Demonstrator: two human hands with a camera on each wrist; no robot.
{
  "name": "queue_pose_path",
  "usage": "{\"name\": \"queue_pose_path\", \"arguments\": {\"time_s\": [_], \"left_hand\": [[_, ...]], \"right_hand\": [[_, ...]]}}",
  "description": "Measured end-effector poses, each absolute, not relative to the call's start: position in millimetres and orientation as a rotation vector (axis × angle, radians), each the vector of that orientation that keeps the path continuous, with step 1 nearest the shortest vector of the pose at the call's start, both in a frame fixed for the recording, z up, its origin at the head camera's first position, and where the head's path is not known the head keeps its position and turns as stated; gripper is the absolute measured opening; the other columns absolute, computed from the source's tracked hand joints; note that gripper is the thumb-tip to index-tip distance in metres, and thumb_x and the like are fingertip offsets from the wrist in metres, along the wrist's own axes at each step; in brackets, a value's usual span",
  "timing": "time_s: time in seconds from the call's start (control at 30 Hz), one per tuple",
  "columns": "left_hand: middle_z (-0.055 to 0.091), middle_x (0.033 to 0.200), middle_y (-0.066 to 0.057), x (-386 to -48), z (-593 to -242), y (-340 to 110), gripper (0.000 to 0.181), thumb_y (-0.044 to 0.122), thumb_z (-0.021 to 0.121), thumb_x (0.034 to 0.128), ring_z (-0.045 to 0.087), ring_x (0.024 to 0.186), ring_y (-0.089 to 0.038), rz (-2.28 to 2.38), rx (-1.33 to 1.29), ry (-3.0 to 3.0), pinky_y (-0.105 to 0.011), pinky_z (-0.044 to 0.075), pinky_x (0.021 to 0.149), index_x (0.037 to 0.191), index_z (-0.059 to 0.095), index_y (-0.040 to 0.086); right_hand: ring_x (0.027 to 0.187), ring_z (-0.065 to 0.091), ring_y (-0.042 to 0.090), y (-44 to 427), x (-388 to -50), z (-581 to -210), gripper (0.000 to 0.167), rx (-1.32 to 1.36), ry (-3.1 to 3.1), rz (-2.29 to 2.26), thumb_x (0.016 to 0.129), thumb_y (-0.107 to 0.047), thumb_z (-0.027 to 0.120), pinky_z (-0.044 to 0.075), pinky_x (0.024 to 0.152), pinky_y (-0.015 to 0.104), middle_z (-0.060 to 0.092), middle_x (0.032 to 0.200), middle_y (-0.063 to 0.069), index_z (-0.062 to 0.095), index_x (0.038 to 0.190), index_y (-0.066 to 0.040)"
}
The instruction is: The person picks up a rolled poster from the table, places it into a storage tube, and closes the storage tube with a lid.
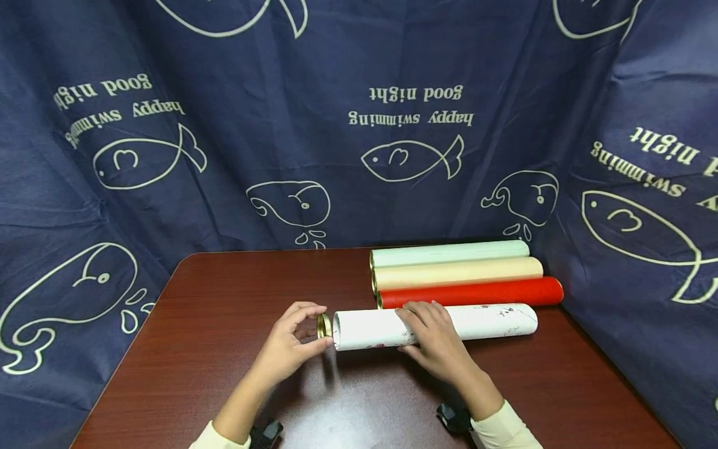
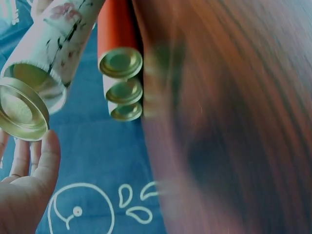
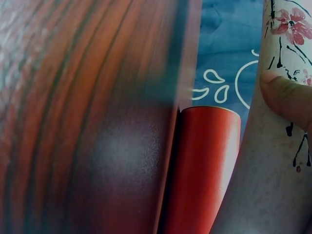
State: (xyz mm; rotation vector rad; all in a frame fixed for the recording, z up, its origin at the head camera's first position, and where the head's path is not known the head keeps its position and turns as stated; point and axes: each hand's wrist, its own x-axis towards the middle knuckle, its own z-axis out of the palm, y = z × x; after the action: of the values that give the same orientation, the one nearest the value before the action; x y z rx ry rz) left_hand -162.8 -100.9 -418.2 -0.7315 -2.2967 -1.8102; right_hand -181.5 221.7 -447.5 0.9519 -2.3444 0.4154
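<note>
A white cardboard tube [image 1: 364, 329] with a floral print lies crosswise in front of me, its left end uncapped and hollow in the left wrist view. My right hand [image 1: 434, 340] grips it around the middle; in the right wrist view the thumb [image 3: 285, 95] presses on its printed side. Just off the open end, my left hand [image 1: 294, 340] pinches a round gold metal lid [image 2: 22, 109] by its edge, between thumb and fingers. The lid faces the tube's mouth [image 2: 41, 80] and overlaps it in the left wrist view; whether they touch I cannot tell.
Behind the white tube lie a red tube [image 1: 471, 293], a cream tube [image 1: 457, 273] and a pale green tube [image 1: 449, 254], side by side, with gold lids on their left ends. The brown wooden table [image 1: 224, 299] meets a blue printed curtain [image 1: 291, 125] at the back and sides.
</note>
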Motion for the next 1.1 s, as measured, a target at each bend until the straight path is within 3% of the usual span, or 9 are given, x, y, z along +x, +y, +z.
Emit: {"name": "queue_pose_path", "arguments": {"time_s": [0.2,0.4,0.6,0.73,0.93,1.1], "left_hand": [[0.053,0.124,-0.016,-162.3,-424.7,-84.7,0.053,0.002,0.083,0.0784,0.062,0.105,-0.034,-1.920,-0.735,-2.242,-0.037,0.056,0.087,0.127,0.062,0.000],[0.054,0.130,-0.015,-159.2,-429.2,-82.8,0.058,0.009,0.084,0.0799,0.056,0.116,-0.032,-1.908,-0.668,-2.290,-0.036,0.054,0.091,0.132,0.059,0.004],[0.048,0.136,-0.024,-157.2,-438.5,-87.9,0.055,0.002,0.078,0.0846,0.052,0.121,-0.043,-1.989,-0.771,-2.222,-0.045,0.051,0.093,0.133,0.054,-0.007],[0.048,0.137,-0.022,-160.6,-443.0,-85.8,0.059,0.000,0.079,0.0815,0.052,0.122,-0.042,-2.038,-0.758,-2.213,-0.041,0.051,0.092,0.133,0.054,-0.011],[0.054,0.135,-0.014,-165.0,-445.0,-80.8,0.059,0.010,0.082,0.0779,0.052,0.124,-0.035,-1.926,-0.723,-2.313,-0.037,0.055,0.088,0.131,0.060,-0.004],[0.055,0.128,-0.015,-172.3,-445.1,-75.3,0.052,0.002,0.082,0.0784,0.053,0.119,-0.036,-1.942,-0.741,-2.345,-0.038,0.055,0.088,0.126,0.061,-0.001]], "right_hand": [[0.115,0.054,0.032,220.6,-179.5,-446.8,0.075,0.950,-2.353,0.411,0.061,-0.020,0.093,0.036,0.100,0.059,0.059,0.123,0.011,0.059,0.127,-0.011],[0.115,0.054,0.032,221.1,-179.1,-449.8,0.074,0.951,-2.338,0.424,0.061,-0.021,0.093,0.036,0.099,0.059,0.059,0.123,0.011,0.059,0.127,-0.010],[0.113,0.055,0.033,220.4,-180.4,-451.8,0.074,0.975,-2.308,0.425,0.061,-0.020,0.092,0.037,0.097,0.058,0.060,0.122,0.011,0.060,0.126,-0.010],[0.111,0.055,0.033,221.4,-183.5,-451.9,0.073,1.006,-2.291,0.424,0.060,-0.021,0.092,0.039,0.095,0.055,0.060,0.120,0.011,0.060,0.125,-0.009],[0.111,0.055,0.032,225.4,-185.3,-452.0,0.072,1.042,-2.322,0.413,0.062,-0.023,0.092,0.039,0.095,0.051,0.059,0.119,0.010,0.059,0.125,-0.008],[0.110,0.056,0.032,230.8,-189.0,-450.0,0.075,1.087,-2.345,0.365,0.063,-0.026,0.092,0.040,0.095,0.052,0.059,0.120,0.011,0.058,0.127,-0.007]]}}
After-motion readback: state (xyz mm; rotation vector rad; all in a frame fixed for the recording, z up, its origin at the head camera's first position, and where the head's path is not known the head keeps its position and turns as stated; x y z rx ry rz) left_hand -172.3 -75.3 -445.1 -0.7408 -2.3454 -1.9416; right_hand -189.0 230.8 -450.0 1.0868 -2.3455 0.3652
